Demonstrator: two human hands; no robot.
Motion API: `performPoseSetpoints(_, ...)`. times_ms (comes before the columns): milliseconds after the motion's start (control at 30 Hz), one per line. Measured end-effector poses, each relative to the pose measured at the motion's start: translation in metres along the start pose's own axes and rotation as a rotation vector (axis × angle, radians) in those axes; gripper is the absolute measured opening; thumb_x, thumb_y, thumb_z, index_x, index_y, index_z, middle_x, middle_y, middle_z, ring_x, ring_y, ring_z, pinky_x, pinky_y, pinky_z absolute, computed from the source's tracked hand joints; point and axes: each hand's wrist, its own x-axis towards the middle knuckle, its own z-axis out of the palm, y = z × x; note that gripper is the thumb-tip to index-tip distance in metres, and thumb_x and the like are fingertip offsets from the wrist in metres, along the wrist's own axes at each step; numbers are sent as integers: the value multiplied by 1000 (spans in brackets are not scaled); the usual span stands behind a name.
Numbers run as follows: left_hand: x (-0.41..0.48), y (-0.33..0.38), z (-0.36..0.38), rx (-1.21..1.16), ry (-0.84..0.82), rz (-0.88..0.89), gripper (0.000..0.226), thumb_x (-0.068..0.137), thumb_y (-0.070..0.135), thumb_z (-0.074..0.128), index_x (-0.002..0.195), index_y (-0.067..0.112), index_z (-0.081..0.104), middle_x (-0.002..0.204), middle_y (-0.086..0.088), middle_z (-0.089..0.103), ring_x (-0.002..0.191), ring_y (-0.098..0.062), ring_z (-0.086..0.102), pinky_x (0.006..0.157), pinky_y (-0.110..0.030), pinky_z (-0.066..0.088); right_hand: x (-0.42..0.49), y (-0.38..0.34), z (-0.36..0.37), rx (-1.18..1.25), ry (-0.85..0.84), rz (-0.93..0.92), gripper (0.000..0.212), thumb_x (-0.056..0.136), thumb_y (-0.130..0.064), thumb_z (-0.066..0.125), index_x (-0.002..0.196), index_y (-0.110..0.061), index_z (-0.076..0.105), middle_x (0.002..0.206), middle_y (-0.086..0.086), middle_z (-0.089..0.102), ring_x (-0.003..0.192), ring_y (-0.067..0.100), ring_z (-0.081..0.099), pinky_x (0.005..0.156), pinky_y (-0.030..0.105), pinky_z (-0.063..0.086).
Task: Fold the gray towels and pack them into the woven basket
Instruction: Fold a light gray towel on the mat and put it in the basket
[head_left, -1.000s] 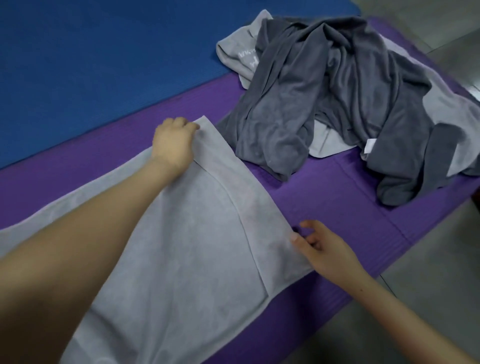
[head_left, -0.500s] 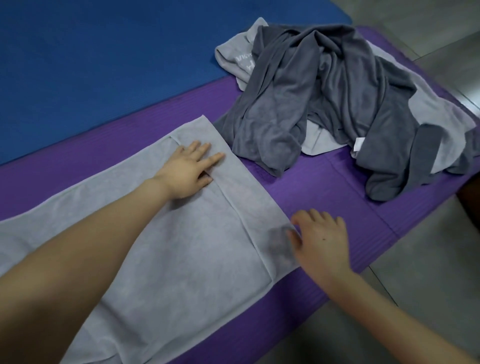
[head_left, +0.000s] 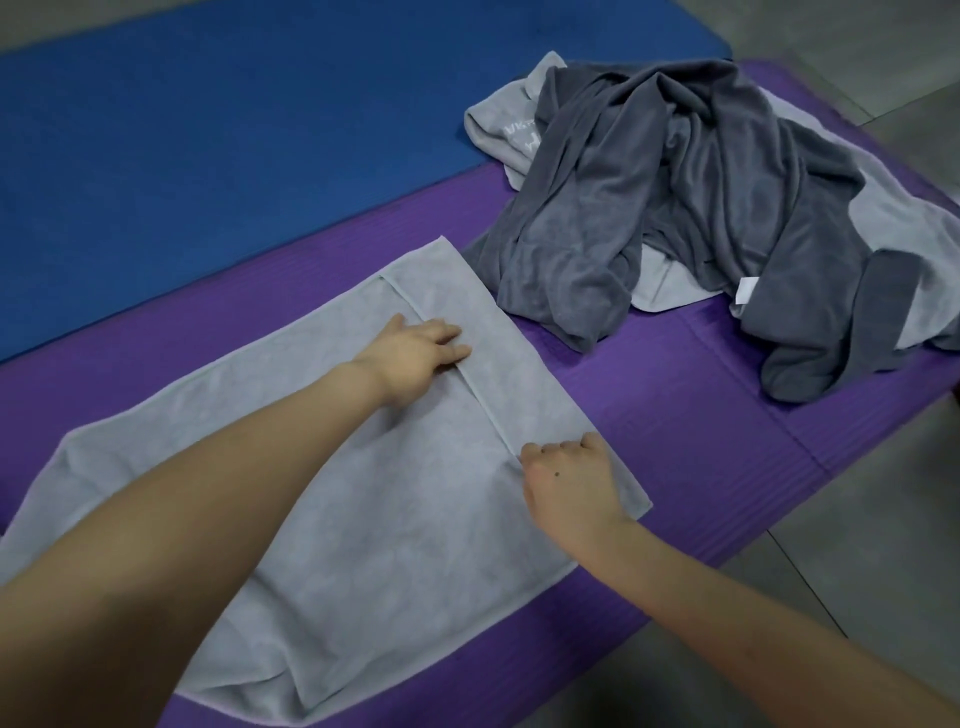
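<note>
A light gray towel (head_left: 363, 509) lies flat along the purple mat (head_left: 701, 415), its far end folded over into a flap with a straight edge. My left hand (head_left: 415, 353) rests flat on the towel, fingers straight and reaching the flap's edge. My right hand (head_left: 566, 478) sits at the near end of that edge, fingers curled down onto it and tips hidden, so it seems to pinch the flap. A heap of dark gray towels (head_left: 675, 208) lies crumpled on lighter gray ones (head_left: 504, 124) at the far right. No woven basket is in view.
A blue mat (head_left: 234, 130) lies beyond the purple one, to the left. Gray tiled floor (head_left: 857, 545) borders the purple mat on the right and near side. A white label (head_left: 746, 290) hangs from the heap.
Both hands let go of the far corners and laid the flap down. My left hand flattened and slid along the flap's edge. My right hand moved onto the towel and curled its fingers.
</note>
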Motion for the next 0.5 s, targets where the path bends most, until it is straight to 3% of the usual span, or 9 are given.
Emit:
performPoseSetpoints(100,-29,-11,-9,39,86,-31,44,99,23,39,143,28,37,153,2,27,142,-16,18,115,-46,7,2,-14,-7,-27,9,14,45,35,-12,86,41,-17,43,36,-1,37,34,17,36,52,29,35)
performPoseSetpoints(200,-88,-41,-11,65,205,-113,41,94,19,44,133,25,51,140,0,47,130,-21,39,111,-40,21,5,-49,-18,-33,72,-32,37,37,-12,84,43,-16,48,39,0,42,37,20,41,53,28,33)
performPoseSetpoints(333,-214,-92,-1,34,324,-176,29,87,13,53,110,18,69,115,-5,65,102,-32,59,94,-42,40,14,-118,-27,22,112,-201,34,38,-16,85,44,-17,52,42,0,47,38,22,46,51,26,37)
performPoseSetpoints(433,-326,-124,16,9,302,-365,24,83,15,54,99,18,73,103,-5,69,89,-33,63,82,-42,47,22,-172,-39,27,122,-355,26,46,-18,82,48,-19,55,45,-2,49,40,21,48,52,25,36)
performPoseSetpoints(500,-396,-145,35,28,266,-490,25,84,17,52,98,21,72,102,-3,70,88,-32,63,79,-38,47,26,-206,-50,34,157,-477,12,59,-25,68,52,-21,59,48,-4,52,43,20,52,52,24,36)
